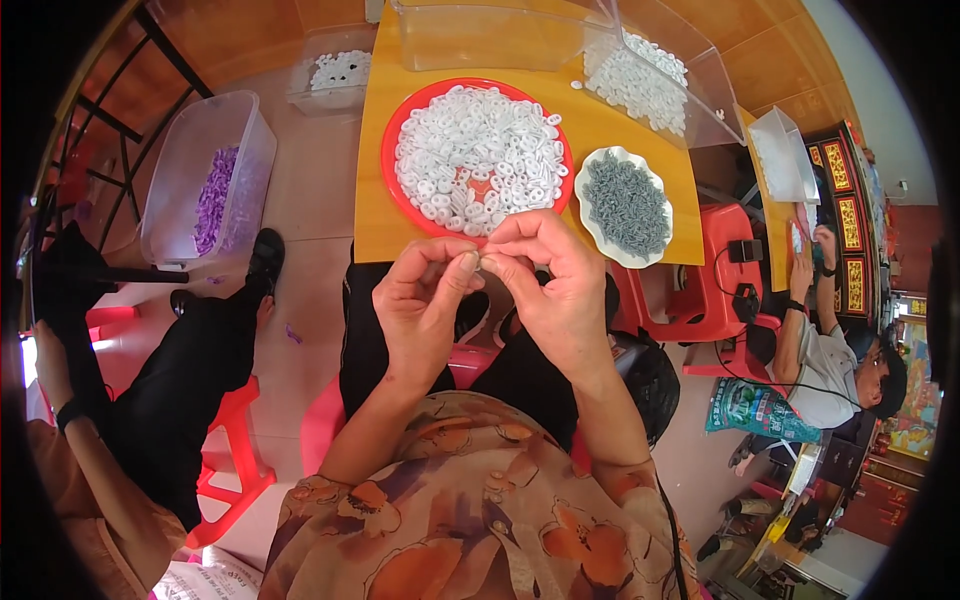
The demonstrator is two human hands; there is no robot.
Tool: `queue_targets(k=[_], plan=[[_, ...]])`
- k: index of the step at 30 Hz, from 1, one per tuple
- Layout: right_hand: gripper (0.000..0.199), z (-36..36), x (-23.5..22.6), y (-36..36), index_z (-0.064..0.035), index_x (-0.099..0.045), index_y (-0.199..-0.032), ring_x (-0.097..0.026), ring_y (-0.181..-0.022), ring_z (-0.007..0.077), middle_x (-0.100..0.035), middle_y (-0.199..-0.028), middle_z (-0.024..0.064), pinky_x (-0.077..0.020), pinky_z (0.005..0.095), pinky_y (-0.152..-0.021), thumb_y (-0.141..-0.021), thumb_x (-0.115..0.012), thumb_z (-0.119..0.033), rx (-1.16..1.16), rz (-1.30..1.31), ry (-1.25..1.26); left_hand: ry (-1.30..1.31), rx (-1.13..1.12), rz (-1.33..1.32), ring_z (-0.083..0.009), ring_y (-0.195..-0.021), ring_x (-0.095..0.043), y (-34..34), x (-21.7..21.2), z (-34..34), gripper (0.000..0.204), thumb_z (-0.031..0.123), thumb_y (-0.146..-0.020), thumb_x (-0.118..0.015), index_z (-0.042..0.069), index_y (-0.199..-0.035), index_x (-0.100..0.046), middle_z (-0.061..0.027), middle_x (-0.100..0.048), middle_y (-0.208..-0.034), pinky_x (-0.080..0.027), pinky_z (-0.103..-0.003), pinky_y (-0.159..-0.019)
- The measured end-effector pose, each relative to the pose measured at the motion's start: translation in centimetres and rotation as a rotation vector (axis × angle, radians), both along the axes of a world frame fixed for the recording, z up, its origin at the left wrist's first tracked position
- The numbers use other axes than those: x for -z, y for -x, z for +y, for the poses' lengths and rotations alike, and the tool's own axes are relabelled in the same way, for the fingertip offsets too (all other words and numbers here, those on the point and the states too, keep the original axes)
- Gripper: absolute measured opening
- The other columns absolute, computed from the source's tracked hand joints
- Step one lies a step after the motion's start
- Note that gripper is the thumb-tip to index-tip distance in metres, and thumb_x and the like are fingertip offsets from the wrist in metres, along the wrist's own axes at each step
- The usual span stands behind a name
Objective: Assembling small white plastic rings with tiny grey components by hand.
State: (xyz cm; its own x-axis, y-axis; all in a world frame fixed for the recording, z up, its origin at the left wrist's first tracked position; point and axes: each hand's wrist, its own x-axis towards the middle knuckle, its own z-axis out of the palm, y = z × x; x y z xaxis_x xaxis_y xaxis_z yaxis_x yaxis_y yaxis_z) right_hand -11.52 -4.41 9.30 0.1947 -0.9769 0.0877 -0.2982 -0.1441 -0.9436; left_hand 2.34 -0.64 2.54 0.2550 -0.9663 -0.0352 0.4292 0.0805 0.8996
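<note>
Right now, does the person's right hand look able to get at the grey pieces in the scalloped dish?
Likely yes: the scalloped dish lies near the right hand, and nothing covers the grey pieces, though that hand's grip seems busy with a small piece.

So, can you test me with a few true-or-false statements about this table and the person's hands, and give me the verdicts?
1. White pieces fill much of the round red tray. True.
2. The left hand and right hand are held wide apart. False: they meet at the fingertips, pinching a small piece too hidden to identify.
3. A white wavy-edged dish stands to the right of the tray. True.
4. That dish holds bright yellow parts. False: its parts are grey.
5. Purple pieces lie in the clear bin at the left. True.
</note>
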Motion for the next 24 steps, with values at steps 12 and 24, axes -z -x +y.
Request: queue_targets(k=[12, 24], plan=[[0.015, -0.3, -0.8, 2.2, 0.0031, -0.076, -0.113, -0.070, -0.088, 0.0071, -0.079, -0.098, 0.0057, -0.0555, 0.0236, -0.079, -0.101, -0.074, -0.007, -0.087, 0.087, -0.159, -0.025, 0.020, 0.100, -0.0069, -0.082, -0.069, 0.3, 0.6, 0.2, 0.014, 0.007, -0.105, -0.071, -0.002, -0.116, -0.073, -0.0044, -0.077, -0.101, -0.056, -0.021, -0.077], [0.010, -0.1, 0.2, 1.5, 0.0028, -0.075, -0.107, -0.069, -0.070, 0.0060, -0.077, -0.084, 0.0046, -0.0535, 0.0229, -0.056, -0.103, -0.069, -0.004, -0.062, 0.070, -0.070, -0.157, 0.174, 0.305, -0.0122, -0.087, -0.075, -0.2, 1.5, -0.4, 0.020, 0.001, -0.100, -0.074, -0.003, -0.120, -0.072, -0.0101, -0.078, -0.107, -0.060, -0.023, -0.080]])
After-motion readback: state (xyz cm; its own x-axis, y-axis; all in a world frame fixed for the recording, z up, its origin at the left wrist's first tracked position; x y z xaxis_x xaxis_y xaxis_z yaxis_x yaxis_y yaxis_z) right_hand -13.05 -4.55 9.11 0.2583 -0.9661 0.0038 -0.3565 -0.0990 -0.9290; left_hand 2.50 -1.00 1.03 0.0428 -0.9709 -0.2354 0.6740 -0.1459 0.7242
